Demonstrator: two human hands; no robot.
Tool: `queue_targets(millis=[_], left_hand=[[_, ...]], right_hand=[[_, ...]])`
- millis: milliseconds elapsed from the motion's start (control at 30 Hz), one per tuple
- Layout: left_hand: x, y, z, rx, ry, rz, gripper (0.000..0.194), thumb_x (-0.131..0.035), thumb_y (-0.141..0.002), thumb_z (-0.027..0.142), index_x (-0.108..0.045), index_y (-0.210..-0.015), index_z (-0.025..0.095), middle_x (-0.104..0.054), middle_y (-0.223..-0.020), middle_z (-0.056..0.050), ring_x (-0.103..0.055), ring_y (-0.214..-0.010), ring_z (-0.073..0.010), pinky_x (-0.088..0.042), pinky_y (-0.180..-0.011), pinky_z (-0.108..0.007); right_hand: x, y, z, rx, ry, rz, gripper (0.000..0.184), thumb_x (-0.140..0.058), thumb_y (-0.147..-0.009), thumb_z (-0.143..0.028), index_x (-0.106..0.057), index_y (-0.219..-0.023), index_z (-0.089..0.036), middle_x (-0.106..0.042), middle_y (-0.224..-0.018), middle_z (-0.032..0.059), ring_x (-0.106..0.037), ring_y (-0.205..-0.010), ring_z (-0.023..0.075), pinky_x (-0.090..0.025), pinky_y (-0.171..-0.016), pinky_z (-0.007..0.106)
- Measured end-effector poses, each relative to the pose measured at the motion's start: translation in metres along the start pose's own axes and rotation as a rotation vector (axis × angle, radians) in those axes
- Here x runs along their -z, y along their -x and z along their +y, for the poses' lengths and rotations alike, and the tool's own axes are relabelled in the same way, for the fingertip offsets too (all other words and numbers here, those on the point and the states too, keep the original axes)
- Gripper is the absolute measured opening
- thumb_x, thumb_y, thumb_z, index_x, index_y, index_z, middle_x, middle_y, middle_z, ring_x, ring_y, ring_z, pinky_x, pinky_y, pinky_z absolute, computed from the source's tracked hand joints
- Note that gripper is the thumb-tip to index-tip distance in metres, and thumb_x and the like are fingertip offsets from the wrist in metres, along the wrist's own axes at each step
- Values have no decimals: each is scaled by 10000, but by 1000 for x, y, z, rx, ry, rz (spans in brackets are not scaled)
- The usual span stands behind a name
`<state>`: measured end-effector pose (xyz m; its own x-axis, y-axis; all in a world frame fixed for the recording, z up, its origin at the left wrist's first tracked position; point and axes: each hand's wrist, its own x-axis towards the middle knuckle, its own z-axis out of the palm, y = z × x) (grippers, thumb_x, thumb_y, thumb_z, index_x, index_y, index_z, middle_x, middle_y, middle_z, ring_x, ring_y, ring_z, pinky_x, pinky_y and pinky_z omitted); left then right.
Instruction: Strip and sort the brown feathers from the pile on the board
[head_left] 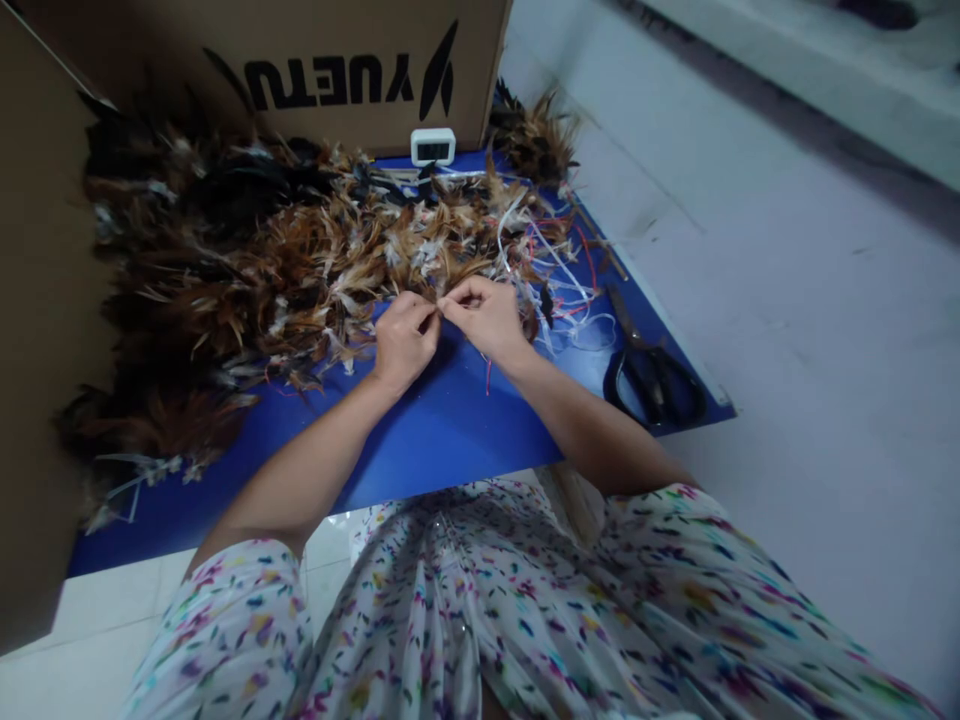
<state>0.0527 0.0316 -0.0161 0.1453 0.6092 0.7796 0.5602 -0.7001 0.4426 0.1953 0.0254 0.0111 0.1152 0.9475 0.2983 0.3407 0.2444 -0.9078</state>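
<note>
Blue tabletop: largely covered.
Brown-and-black feathers: massed beyond and beside the hands; could be scattered by a sweep.
White strings: tangled; snagging could be caused by loops.
Scissors: laid near the edge; could be knocked off.
Left hand, right hand: fingertips pinched together; gripped item cannot be told.

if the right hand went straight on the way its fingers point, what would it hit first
The left hand, most likely: its fingertips sit right beside those of the right hand, though depth there is unclear.

Blue table carries brown-black feathers, red and white strings, black-handled scissors at right, white display at back.
</note>
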Motion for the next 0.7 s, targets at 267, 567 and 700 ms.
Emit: queue_targets(millis=[267, 567, 700], left_hand=[[-3, -2, -5, 312, 377, -105, 125, -666, -848, 242, -759, -780, 195, -740, -810, -29, -671, -711, -135, -553, -672, -283], [1, -11, 7, 1017, 996, -107, 104, -730, -765, 252, -719, -767, 149, -709, -706, -17, -673, -626, -101, -583, -658, -238], [7, -19, 15, 1163, 1061, -80, 77, -723, -782, 209, -684, -808, 148, -720, -739, -12, -670, -614, -79, -567, -620, -190]], right_hand=[[12, -6, 5, -108, -154, 19, 155, -700, -699, -192, -567, -622, -203, -612, -575, -32, -523, -525, 98, -403, -534, 257], [15, -10, 17, -131, -425, -28, 175, -716, -662, -168, -552, -608, -199, -647, -567, -35, -561, -495, 69, -423, -508, 207], [17, -11, 19, -142, -483, -23, 180, -737, -650, -206, -561, -610, -206, -648, -561, -38, -553, -485, 64, -413, -486, 200]])
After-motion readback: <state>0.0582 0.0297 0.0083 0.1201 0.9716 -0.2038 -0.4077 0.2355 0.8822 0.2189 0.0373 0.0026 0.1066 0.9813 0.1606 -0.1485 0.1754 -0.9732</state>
